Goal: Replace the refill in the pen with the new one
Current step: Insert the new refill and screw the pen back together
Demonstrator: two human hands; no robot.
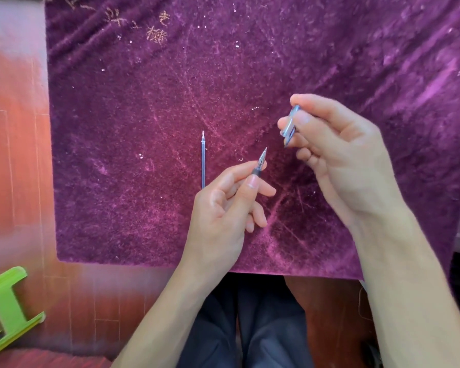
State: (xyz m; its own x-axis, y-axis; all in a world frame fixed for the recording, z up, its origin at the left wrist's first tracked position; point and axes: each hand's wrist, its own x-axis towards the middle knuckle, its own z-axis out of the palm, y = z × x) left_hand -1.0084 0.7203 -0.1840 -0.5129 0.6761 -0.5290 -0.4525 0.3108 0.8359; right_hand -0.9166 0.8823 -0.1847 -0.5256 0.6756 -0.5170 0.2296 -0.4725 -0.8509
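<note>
1. Progress: early. The cap (290,123) is off the pen (259,164) and nothing more. The nose cone looks seated on the barrel, so by my read the old refill is not out yet.
2. Left hand (223,205): closed on the pen, thumb and forefinger pinching the dark rubber grip, metal tip pointing up and away from the person. The rest of the barrel is hidden inside the hand.
3. Right hand (337,155): closed on the cap, pinched between thumb and fingertips, held above the cloth and up-right of the pen tip, not touching it. It is motion-blurred; I take it for the cap from the clear body and clip shape, but can't fully confirm.
4. New refill (203,159): lies flat on the purple cloth (144,128), tip pointing away from the person, just left of the left hand. Its lower end runs behind the left fingers. Untouched.
5. Left to do, as I judge it: park the cap, unscrew the nose cone, pull the old refill, drop in the new one, screw the cone back on, recap.
6. Containers: none in view. No tray, box or cup. The only housing is the pen barrel, and its contents aren't visible from here.
7. Off-task: green plastic stool (6,304) on the floor at lower left, well apart.
</note>
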